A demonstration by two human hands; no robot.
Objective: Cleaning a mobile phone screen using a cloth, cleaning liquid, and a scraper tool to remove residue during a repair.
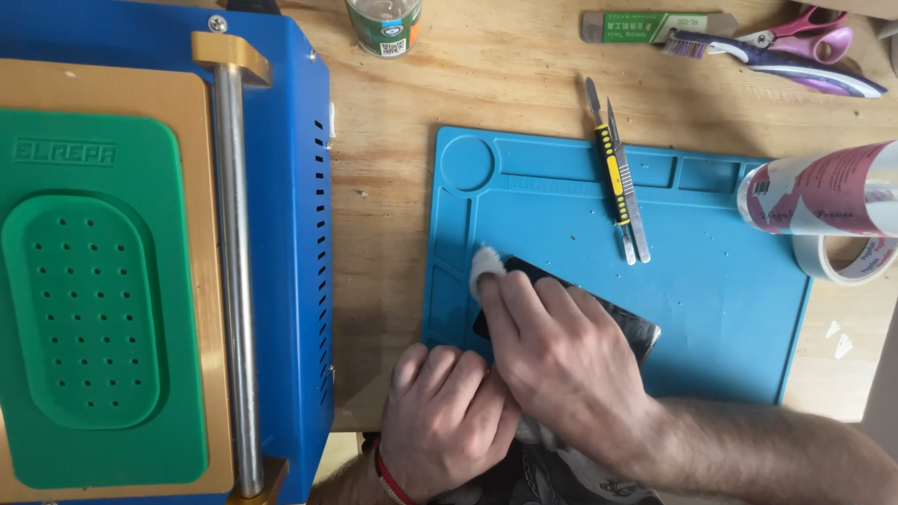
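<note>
Pressing a small white pad against the upper-left end of a dark phone, the right hand lies flat over most of the device, its fingertips closed down on the pad. The left hand sits at about seven o'clock from it, curled into a loose fist and bracing the phone's lower edge; whether it grips anything I cannot tell. The phone rests tilted on the blue work mat, toward the mat's lower-left corner.

This looks like the wiping step — cleaning the glass, with the pad at the phone's far end. The next stroke would call for steady pressure and a firm brace so the phone does not slide on the mat.

At twelve o'clock lie a yellow-handled knife and tweezers, well apart from the hands. At nine o'clock stands a blue machine with a green perforated pad; at three o'clock, tape rolls on the wooden tabletop.
</note>
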